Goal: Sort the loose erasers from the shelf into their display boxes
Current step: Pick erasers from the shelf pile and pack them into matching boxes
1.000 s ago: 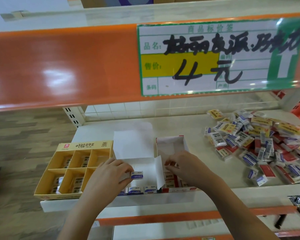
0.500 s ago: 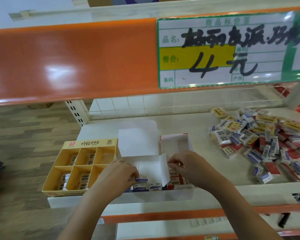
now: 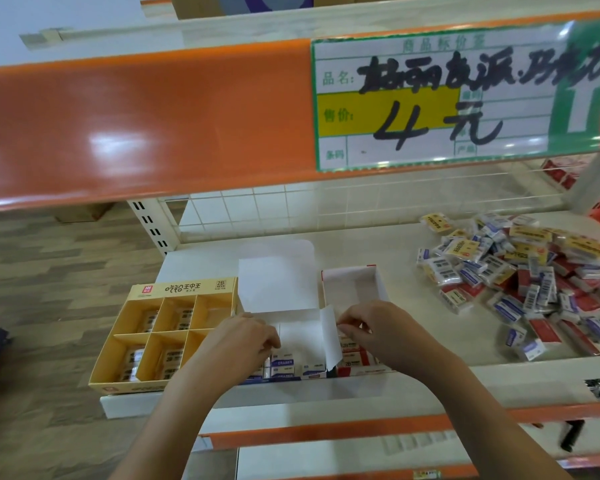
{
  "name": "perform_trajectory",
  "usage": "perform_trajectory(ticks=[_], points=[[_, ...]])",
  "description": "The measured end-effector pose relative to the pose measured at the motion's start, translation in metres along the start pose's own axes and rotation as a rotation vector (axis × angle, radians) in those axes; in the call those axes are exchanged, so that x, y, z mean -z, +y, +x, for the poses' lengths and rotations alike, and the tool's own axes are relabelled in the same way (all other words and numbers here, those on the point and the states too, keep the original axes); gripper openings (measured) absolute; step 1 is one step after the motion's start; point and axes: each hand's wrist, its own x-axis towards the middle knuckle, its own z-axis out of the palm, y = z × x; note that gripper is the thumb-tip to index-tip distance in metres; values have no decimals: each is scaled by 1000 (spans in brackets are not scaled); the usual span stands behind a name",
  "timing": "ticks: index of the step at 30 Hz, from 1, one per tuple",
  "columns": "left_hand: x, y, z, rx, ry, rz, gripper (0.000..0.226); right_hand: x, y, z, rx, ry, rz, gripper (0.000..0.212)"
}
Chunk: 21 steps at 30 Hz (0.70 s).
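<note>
Shop shelving here, cream shelf [image 3: 378, 251] under a glossy orange rail with a wood-look floor off to the left. Loose erasers [image 3: 520, 275] are sitting in a messy heap on the right side of the shelf, small wrapped blocks in blue, red and yellow sleeves, lots showing barcodes. Three display boxes are lining the near edge: a yellow box [image 3: 160, 334] on the left split into six cells with erasers lying in them, a white box [image 3: 291, 337] in the middle with its lid flap standing open and blue "ERASER" packs along the near row, and a red-trimmed box [image 3: 354, 289] just right of it holding packs marked "2B".

Left hand [image 3: 236, 344] is curling its fingers down into the white box's near left part, touching the packs, though I can't tell if it's actually gripping one. Right hand [image 3: 385, 330] is pinching something small over the red-trimmed box, too hidden to name.

Yellow box header is showing "2B" plus Chinese lettering. Price tag [image 3: 458, 98] on the rail is reading a handwritten "4 元".
</note>
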Motion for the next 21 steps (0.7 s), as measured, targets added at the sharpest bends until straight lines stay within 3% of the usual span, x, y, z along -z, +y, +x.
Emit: perform_trajectory(ticks=[16, 21], points=[[-4, 5, 5, -63, -63, -64, 28, -3, 2, -2, -34, 14, -14, 24], [21, 13, 18, -97, 10, -99, 25, 15, 4, -4, -33, 60, -55, 23]])
